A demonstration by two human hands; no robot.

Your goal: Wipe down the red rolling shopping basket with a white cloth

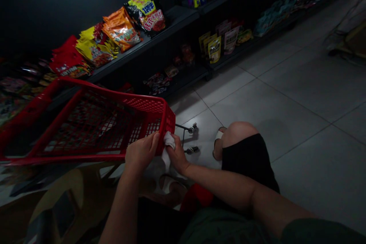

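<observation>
A red plastic shopping cart (143, 101) stands in front of me, its basket of open mesh reaching off to the left. My left hand (140, 152) is closed over the rim at the near corner of the basket, thumb along the top. Just right of it, my right hand (177, 156) grips a white cloth (169, 140) and presses it against the outer end of the basket. Part of the cloth hangs below the fingers. What the left fingertips do inside the basket is hidden.
Dark shelves (185, 11) run along the back with snack bags (121, 28) and small pouches (214, 48). Cart wheels (192, 150) rest on the tiled floor (286, 95). My bent knee (239, 133) is at right. A tan object (57, 198) stands at lower left.
</observation>
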